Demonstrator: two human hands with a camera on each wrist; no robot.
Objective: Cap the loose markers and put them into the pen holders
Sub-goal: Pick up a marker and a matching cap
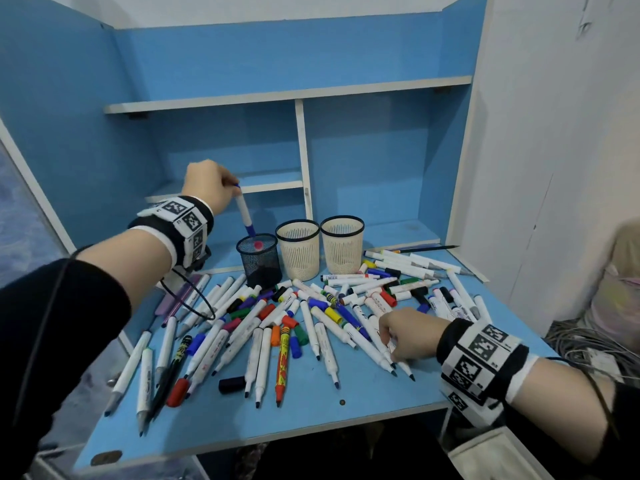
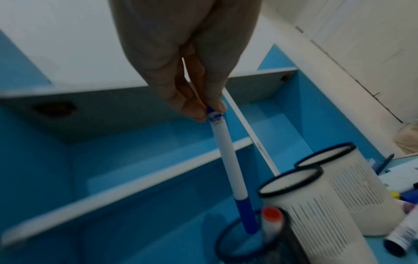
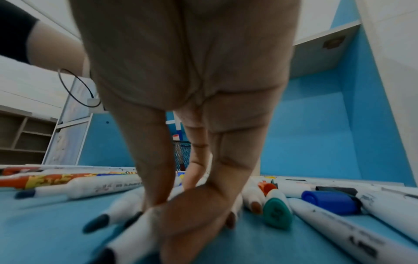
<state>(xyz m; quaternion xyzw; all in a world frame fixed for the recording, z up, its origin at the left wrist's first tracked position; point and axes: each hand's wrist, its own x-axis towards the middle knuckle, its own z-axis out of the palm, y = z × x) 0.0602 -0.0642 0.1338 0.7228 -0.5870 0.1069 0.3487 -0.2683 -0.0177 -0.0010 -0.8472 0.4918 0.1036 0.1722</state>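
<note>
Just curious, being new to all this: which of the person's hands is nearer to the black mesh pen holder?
Left. The left hand hovers above the black mesh pen holder; the right hand is down among loose markers.

This looks like a study corner in a home, likely a child's room. A blue table with white edging has a built-in hutch: a white-edged shelf runs across the far side, with a white divider splitting the cubbies below. Scattered markers cover the table, and three pen holders stand at the far edge. To the right is a plain white wardrobe panel, and near it, low on the right, a tangle of cables and a soft bundle of fabric. The right wrist view shows open shelving on the left.
</note>
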